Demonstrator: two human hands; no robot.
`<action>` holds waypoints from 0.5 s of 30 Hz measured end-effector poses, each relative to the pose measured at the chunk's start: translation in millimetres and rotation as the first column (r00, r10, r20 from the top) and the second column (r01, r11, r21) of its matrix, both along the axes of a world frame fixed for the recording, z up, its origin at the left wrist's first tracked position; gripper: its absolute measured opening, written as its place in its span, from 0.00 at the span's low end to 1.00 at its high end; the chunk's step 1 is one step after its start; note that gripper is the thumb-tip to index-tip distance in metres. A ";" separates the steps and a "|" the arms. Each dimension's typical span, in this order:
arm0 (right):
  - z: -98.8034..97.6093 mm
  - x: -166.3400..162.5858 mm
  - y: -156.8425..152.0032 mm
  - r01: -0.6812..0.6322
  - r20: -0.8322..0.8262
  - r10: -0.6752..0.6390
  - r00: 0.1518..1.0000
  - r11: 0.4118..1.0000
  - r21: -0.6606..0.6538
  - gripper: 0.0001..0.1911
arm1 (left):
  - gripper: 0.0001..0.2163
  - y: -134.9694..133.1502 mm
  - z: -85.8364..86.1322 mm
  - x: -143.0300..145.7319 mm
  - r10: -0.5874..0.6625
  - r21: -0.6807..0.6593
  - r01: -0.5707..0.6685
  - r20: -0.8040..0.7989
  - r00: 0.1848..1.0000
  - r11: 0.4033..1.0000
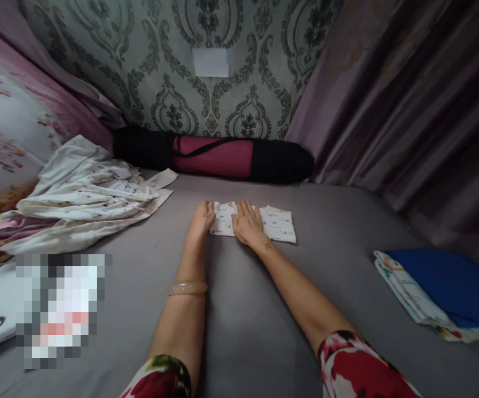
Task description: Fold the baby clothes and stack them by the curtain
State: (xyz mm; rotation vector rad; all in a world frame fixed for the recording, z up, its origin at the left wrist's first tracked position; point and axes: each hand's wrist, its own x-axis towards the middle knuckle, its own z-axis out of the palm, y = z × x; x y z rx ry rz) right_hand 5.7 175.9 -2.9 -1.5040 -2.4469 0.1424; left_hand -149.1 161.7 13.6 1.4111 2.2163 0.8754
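A small white printed cloth (275, 224), folded into a flat rectangle, lies on the grey bed sheet (243, 320) in the middle of the view. My right hand (245, 222) lies flat on its middle, fingers stretched out. At the cloth's left edge rests my left hand (203, 216), fingers curled down at that edge; whether it pinches the fabric I cannot make out. A pale bangle (187, 288) circles my left forearm.
A heap of white printed garments (86, 199) lies at the left by floral pillows (3, 132). A rolled mat in a black and maroon bag (214, 157) lies along the patterned wall. Folded clothes with a blue one on top (451, 287) sit at the right. Curtains (409, 110) hang beyond.
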 end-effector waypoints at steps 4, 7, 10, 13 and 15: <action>0.3 19.4 -1.5 0.067 0.000 -0.067 0.998 0.998 -0.002 0.31 | 0.19 2.1 -0.4 4.1 -0.004 -0.019 0.005 0.016 1.000 1.000; 0.2 33.0 -1.3 0.028 0.013 -0.027 1.000 0.996 -0.082 0.31 | 0.20 3.0 -1.9 6.7 -0.026 -0.027 0.027 0.022 0.999 0.999; 0.9 46.4 -0.7 0.045 0.009 -0.045 0.999 0.998 -0.052 0.31 | 0.20 3.4 -2.9 9.2 -0.037 -0.019 0.037 0.008 0.999 0.999; -0.5 60.0 -1.0 0.096 0.022 -0.095 0.995 0.994 -0.046 0.32 | 0.19 4.4 -3.9 12.7 -0.042 0.004 0.042 -0.033 0.999 0.999; -1.7 68.1 -1.1 0.083 0.038 -0.080 0.996 0.991 -0.101 0.32 | 0.19 5.4 -4.4 16.2 -0.051 0.023 0.053 -0.071 0.996 0.998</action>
